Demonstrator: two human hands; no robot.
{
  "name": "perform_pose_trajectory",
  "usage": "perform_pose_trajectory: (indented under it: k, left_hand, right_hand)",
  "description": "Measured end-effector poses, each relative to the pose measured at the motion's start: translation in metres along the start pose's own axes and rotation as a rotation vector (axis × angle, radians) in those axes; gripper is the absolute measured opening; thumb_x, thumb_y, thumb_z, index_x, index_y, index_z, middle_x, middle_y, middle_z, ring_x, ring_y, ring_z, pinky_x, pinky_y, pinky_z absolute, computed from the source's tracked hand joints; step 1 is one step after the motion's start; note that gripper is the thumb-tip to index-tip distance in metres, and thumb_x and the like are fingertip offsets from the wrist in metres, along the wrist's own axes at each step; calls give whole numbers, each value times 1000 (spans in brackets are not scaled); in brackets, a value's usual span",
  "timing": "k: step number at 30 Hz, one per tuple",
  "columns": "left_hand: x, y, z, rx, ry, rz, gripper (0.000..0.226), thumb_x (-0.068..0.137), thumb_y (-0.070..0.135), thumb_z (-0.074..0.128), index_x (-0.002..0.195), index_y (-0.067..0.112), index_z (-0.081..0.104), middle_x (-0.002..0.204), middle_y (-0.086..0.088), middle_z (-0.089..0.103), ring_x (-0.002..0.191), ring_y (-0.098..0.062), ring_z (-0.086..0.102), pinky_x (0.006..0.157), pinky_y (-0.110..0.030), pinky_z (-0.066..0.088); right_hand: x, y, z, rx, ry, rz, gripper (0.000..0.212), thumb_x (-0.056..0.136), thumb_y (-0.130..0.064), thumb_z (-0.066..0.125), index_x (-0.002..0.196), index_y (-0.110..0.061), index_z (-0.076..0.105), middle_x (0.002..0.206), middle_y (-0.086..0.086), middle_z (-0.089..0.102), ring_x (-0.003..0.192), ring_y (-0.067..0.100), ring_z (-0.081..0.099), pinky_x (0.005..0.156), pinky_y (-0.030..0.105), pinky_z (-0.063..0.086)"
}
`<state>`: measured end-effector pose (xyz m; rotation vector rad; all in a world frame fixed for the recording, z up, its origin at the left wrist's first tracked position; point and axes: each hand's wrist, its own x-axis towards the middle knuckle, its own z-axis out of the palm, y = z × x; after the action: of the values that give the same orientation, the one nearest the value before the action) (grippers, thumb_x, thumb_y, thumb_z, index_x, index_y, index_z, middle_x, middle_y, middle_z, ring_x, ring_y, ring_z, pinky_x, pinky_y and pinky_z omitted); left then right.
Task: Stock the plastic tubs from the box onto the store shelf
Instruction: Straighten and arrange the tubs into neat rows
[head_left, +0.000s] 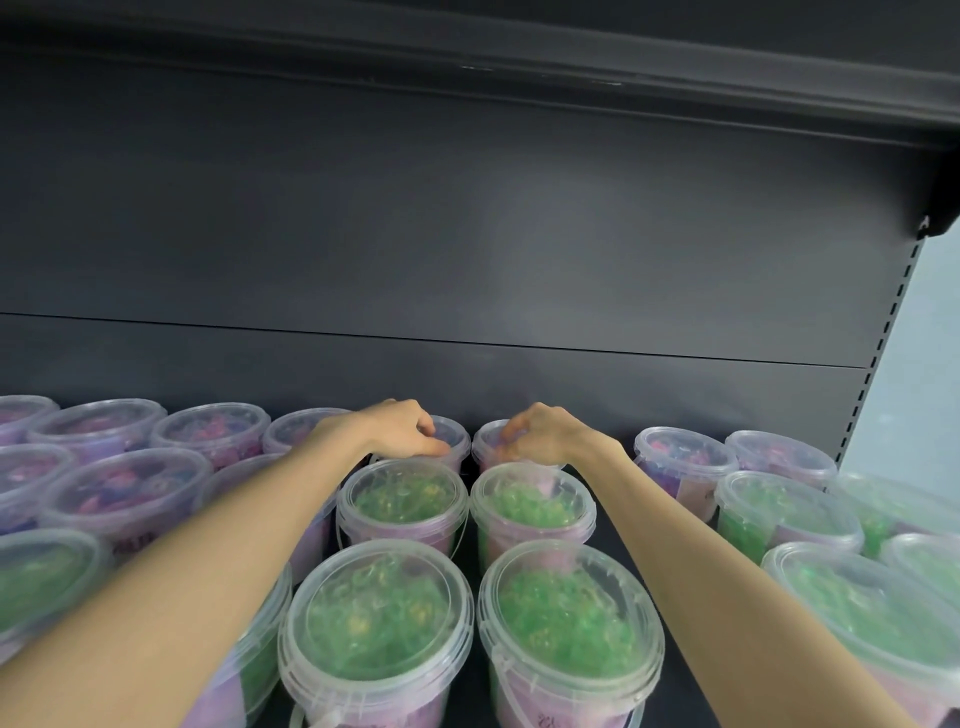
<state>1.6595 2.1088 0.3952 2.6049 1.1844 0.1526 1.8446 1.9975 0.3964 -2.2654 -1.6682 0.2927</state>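
1. Both bare arms reach forward over the front rows of tubs to the back of the dark shelf.
2. The left hand lies on the lid of a back-row tub with pink and purple contents, fingers curled down over its near rim; whether it truly grips the tub or only rests on it cannot be told.
3. The right hand sits likewise on the neighbouring back-row tub, fingers bent over the lid; its hold too cannot be told for sure.
4. These two tubs stand upright side by side against the dark back panel, with a narrow gap between them.
5. Just in front of them stand two green-filled tubs, one on the left and one on the right, and nearer still two more, the left and the right, all upright with clear lids on.
6. To the left, pink-filled tubs fill the shelf in close rows.
7. To the right, further tubs stand near the slotted upright at the shelf's end.
8. An upper shelf juts out overhead.
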Motion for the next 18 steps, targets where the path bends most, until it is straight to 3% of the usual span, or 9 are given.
perform_pose_trajectory:
  k: [7,11,14,18]
  left_hand:
    - [1,1,0,-2,-41,-5,48,83,55,56,121,25,58,126,0,58,113,-20,54,97,-36,42]
    - [-4,1,0,-8,-30,-6,49,84,56,55,122,24,57,127,0,57,113,-20,53,94,-33,42]
    - [-18,7,-3,-41,84,29,41,86,52,54,113,23,64,125,-2,58,110,-22,54,90,-32,42]
    - [-58,20,-9,-102,167,160,32,85,46,58,105,23,67,115,2,65,103,-17,57,90,-31,45]
  right_hand:
    - [0,-3,1,-95,14,52,48,83,-61,51,122,-34,62,130,5,57,126,37,42,107,45,36]
    - [-10,-6,0,-79,-10,59,45,86,-59,49,121,-34,61,128,6,56,125,37,42,106,46,37]
    - [-28,-16,-6,-43,29,20,36,89,-50,47,109,-26,66,116,8,58,118,37,46,102,41,40]
    - [-68,-23,-8,58,138,-92,31,87,-43,59,106,-22,71,112,4,65,106,28,56,86,31,45]
